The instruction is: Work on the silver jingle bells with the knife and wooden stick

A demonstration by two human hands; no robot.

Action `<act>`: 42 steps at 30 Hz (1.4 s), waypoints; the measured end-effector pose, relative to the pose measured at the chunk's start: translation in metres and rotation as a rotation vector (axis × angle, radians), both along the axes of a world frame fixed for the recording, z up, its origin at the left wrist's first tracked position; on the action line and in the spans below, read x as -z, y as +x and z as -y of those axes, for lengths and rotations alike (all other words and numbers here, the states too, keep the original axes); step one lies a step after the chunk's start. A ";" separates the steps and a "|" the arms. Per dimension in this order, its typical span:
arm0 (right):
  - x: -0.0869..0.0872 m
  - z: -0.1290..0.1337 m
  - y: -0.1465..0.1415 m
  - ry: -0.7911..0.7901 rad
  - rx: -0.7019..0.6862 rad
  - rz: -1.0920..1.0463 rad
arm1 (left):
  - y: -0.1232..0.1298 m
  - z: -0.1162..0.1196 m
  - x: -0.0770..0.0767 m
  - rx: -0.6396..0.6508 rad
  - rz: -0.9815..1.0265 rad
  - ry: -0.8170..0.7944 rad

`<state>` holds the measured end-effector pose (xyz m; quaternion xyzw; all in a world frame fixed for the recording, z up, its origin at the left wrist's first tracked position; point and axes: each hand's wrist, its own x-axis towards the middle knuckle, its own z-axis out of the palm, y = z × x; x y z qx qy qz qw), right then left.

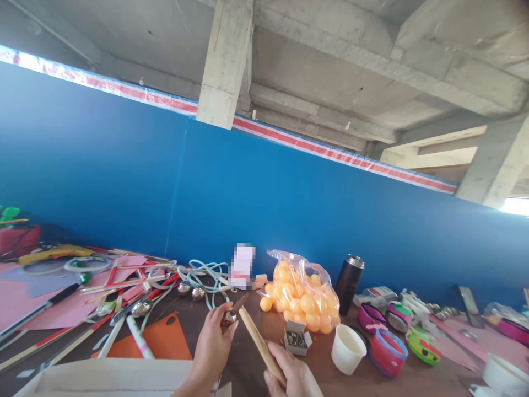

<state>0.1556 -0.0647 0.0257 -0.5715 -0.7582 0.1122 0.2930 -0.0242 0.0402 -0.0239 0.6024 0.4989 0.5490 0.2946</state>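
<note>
My left hand [215, 339] is closed around a small shiny round metal piece [228, 317], held between thumb and fingers. A dark pointed strip [240, 301] sticks out beyond it toward the upper right; I cannot tell whether the two are joined. In my right hand [291, 370] is a light wooden stick [258, 341], gripped near its lower end and slanting up to the left. Its upper tip comes close to the dark strip, and whether they touch is unclear. Just right of the stick stands a small open box [296, 339] full of little metal pieces.
Behind the hands lies a clear bag of orange balls [303, 298] beside a black bottle [349, 277]. A white paper cup [348, 349] and coloured wrist bands [388, 353] sit to the right. Leftward are an orange sheet [165, 339], pale cords [206, 270] and cluttered sticks. A blue partition [264, 193] rises behind.
</note>
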 end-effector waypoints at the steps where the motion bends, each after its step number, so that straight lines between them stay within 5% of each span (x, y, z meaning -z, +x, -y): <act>1: -0.001 0.000 0.000 -0.003 -0.002 0.000 | 0.000 0.000 0.000 -0.006 0.002 -0.001; 42: -0.006 0.002 -0.003 -0.026 0.018 -0.097 | 0.000 0.003 -0.005 -0.026 0.022 -0.024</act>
